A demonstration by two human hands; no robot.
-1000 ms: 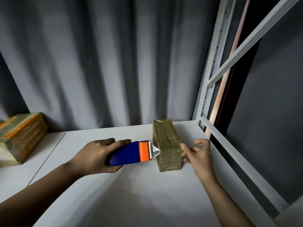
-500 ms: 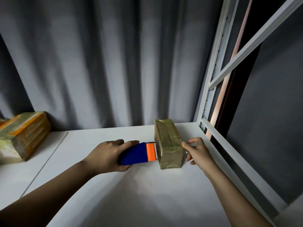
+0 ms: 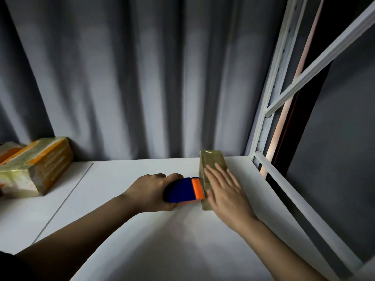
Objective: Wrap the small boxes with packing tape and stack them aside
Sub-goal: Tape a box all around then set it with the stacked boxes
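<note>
- Box (image 3: 211, 169), small, olive-brown and glossy with tape: stood on the white desk (image 3: 142, 230) near its back right corner, close to the metal rack frame (image 3: 269, 110). Wrapping looked well advanced; the strip seemed to be in the pressing-down or cutting stage.
- Wrapped boxes (image 3: 38, 165), orange-marked: lay at the far left of the desk, well apart from the box in hand. These looked like finished pieces set aside.
- Left to do, by judgement: free the tape, then move this box over to the others.
- Left hand (image 3: 151, 192): fingers curled round the blue and orange tape dispenser (image 3: 185, 190), its orange end touching the box's left side.
- Right hand (image 3: 227, 191): fingers straight and spread, palm flat on the box's top, holding nothing.
- Curtain (image 3: 142, 78), grey, hung behind the desk.
</note>
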